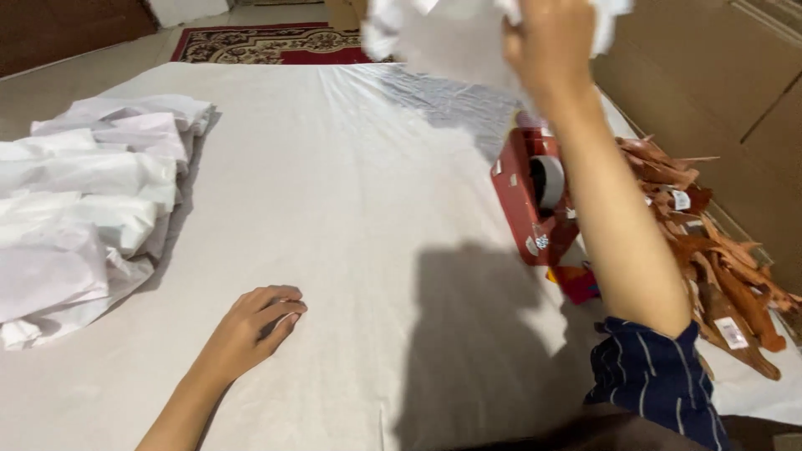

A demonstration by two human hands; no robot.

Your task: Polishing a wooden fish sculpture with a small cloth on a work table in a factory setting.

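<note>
At twelve o'clock the crumpled white paper (451,38) and the fingertips of the right hand (547,42) run off the top edge, motion-blurred, while the forearm hides part of the red tape dispenser (526,196) at three o'clock.

I see my two hands: my left hand (255,321) rests on the big sheet (334,209), and my right hand (547,42) is up high with one crumpled white paper (434,33). There is one big sheet spread out. At its left edge sits one pile of white papers (83,209), too many to count. Near its right edge stands one red tape holder (530,196). Past that edge lies one heap of brown tape scraps (710,259). One red rug (267,43) lies past the far edge.
</note>
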